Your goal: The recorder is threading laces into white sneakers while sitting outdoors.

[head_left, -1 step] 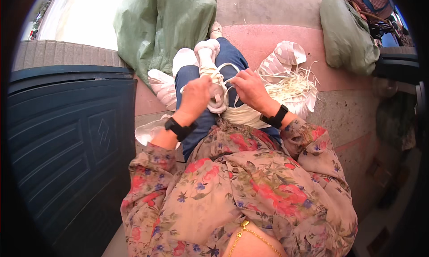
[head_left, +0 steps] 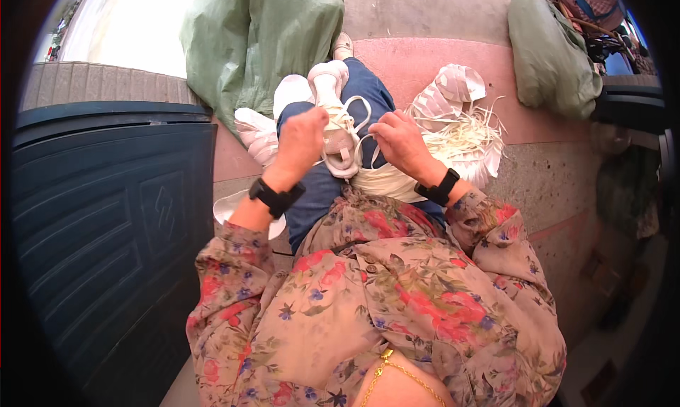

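Note:
Across my lap, between the knees, lies a white and pale pink sneaker with cream laces. My right hand is closed in a pinch on a cream shoelace that runs to the shoe's right side. A loose loop of lace stands up between the hands. At the shoe's left edge, my left hand is also closed, thumb and fingers together; its fingertips sit by the laces, but what they hold is hidden. A bundle of cream laces lies across my lap by the shoe's lower end.
Right of my legs, white shoe parts lie with a heap of cream laces. More white shoe parts rest left of my knee. Green sacks stand ahead and at far right. A dark blue panelled door is on the left.
My left hand has moved left, away from the shoe's middle, uncovering more of its opening. The lace loop has shifted slightly. My right hand has barely moved.

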A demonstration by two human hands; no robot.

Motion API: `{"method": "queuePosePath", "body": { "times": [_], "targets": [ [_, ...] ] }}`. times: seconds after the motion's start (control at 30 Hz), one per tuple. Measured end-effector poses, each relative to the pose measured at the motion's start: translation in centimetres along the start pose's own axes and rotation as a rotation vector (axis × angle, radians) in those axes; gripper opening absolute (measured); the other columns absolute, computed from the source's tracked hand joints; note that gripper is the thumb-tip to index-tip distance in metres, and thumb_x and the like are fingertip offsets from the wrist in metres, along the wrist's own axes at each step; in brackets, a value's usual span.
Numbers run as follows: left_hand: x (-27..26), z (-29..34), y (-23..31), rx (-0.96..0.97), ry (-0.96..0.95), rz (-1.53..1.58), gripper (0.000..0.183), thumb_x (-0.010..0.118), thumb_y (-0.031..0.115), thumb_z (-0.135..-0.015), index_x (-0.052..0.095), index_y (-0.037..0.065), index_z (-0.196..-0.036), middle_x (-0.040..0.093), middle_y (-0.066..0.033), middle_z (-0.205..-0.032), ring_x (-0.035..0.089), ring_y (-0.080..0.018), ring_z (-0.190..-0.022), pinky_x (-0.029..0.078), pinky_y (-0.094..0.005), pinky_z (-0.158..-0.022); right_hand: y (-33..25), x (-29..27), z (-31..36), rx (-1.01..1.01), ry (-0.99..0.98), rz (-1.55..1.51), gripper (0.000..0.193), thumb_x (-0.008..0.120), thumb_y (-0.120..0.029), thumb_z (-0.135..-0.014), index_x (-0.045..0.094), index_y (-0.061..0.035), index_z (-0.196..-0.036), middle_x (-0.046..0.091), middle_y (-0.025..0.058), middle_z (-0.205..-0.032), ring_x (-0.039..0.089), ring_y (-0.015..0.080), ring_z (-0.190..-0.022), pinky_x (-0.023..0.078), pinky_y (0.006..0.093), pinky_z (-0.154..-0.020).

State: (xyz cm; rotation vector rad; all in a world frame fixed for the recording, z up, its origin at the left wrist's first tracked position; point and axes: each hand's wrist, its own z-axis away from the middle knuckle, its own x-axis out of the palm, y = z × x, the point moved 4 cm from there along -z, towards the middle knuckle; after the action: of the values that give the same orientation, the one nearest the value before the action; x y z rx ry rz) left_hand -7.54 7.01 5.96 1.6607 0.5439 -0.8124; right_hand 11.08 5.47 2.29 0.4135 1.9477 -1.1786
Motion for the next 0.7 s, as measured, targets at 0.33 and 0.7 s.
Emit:
{"method": "queuePosePath", "body": {
  "times": [0.33, 0.7],
  "targets": [
    [2.0, -8.2, -3.9, -0.453, -0.474, 0.259, 0.014, 0.054, 0.01, -0.078, 0.059, 0.0, -0.088, 0.059, -0.0082, -0.065, 0.059, -0.0144, -0.061, 0.046, -0.0275, -0.048, -2.0, 2.5, -0.8, -0.169, -0.137, 0.203, 0.013, 0.054, -0.007, -0.065, 0.057, -0.0112, -0.077, 0.048, 0.0031, -0.077, 0.045, 0.0202, -0.081, 0.033, 0.0322, -0.067],
    [-6.8, 9.6, -17.7, -0.781, 0.077, 0.228, 0.027, 0.056, 0.013, -0.076, 0.058, 0.002, -0.1, 0.059, -0.0041, -0.073, 0.053, -0.0093, -0.057, 0.044, -0.023, -0.044, 0.8, -3.4, 0.0, 0.357, -0.131, -0.583, 0.01, 0.052, -0.007, -0.083, 0.045, -0.0017, -0.079, 0.049, 0.0037, -0.065, 0.047, 0.012, -0.06, 0.039, 0.0268, -0.055]
  ]
}}
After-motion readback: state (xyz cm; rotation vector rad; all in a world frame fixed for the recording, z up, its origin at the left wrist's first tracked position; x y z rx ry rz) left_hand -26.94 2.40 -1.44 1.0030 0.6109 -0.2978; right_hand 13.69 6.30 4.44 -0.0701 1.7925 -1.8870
